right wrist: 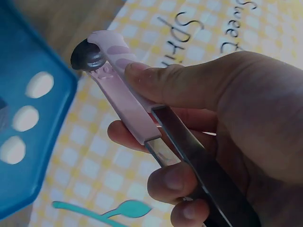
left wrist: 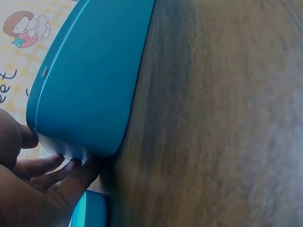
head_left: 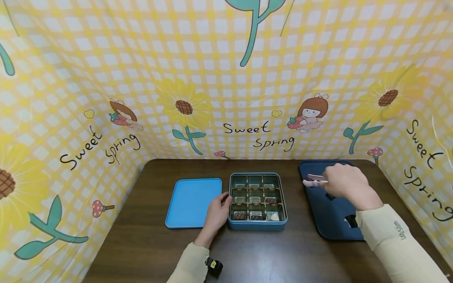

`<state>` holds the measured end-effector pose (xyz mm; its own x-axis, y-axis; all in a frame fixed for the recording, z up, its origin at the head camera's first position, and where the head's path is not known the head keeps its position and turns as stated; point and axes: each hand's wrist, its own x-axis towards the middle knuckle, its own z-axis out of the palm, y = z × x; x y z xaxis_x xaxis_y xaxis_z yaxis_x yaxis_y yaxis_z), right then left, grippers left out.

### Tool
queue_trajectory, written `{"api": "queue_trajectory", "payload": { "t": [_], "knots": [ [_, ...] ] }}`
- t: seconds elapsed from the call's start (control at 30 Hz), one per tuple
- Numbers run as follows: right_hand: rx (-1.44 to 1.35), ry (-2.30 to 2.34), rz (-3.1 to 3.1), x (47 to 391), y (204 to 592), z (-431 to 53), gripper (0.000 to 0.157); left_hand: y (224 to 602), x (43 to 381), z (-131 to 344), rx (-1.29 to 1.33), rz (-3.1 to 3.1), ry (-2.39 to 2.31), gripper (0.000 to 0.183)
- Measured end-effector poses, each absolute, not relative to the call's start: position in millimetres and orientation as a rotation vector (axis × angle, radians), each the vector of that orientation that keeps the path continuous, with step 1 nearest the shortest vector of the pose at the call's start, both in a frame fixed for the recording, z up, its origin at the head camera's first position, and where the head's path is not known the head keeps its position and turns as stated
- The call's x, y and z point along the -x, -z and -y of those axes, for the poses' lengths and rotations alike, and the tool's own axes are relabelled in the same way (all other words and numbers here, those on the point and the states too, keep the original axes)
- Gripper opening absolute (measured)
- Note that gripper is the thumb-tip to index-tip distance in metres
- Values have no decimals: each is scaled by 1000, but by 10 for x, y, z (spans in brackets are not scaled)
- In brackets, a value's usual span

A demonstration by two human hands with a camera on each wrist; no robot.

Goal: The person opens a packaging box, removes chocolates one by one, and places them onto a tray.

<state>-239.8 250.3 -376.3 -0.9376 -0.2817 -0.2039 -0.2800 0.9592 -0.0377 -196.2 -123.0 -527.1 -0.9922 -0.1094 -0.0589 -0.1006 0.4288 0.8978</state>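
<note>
In the right wrist view, my right hand (right wrist: 189, 123) grips tongs (right wrist: 125, 97) with pink tips and metal arms. Between the tips sits a dark, glossy rounded piece (right wrist: 87, 54). The head view has this hand (head_left: 345, 181) over the dark blue tray (head_left: 325, 224), the pink tips pointing left. My left hand (head_left: 217, 212) touches the left wall of a blue box (head_left: 256, 226), fingers fairly straight and thumb near the rim (left wrist: 42, 189). Nine compartments divide the box; brown pieces (head_left: 239, 215) and a white piece (head_left: 274, 216) lie in some of them.
A light blue lid (head_left: 192, 202) lies flat left of the box. Several white round pieces (right wrist: 25, 118) are on the tray, along with a dark square piece (head_left: 330, 196). Yellow checked cloth (head_left: 212, 59) walls the table (head_left: 148, 236) at the back and both sides.
</note>
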Motion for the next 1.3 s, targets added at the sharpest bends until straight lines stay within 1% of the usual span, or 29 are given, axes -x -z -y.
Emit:
{"api": "queue_trajectory", "payload": {
  "t": [0.47, 0.7, 1.03, 1.2, 1.3],
  "knots": [
    [345, 25, -2857, 2407, 4050, -2724, 14, 5277, 1966, 1236, -200, 2640, 1660, 43],
    [340, 44, -2850, 2410, 4180, -2769, 14, 5269, 1958, 1232, -195, 2643, 1651, 42],
    [303, 30, -2846, 2448, 4190, -2769, 19, 5243, 1970, 1231, -196, 2631, 1676, 42],
    [272, 38, -2821, 2439, 4152, -2781, 24, 5267, 1969, 1232, -182, 2647, 1663, 43],
    [263, 59, -2834, 2433, 4103, -2790, 23, 5265, 1964, 1235, -195, 2650, 1665, 43]
  ]
}}
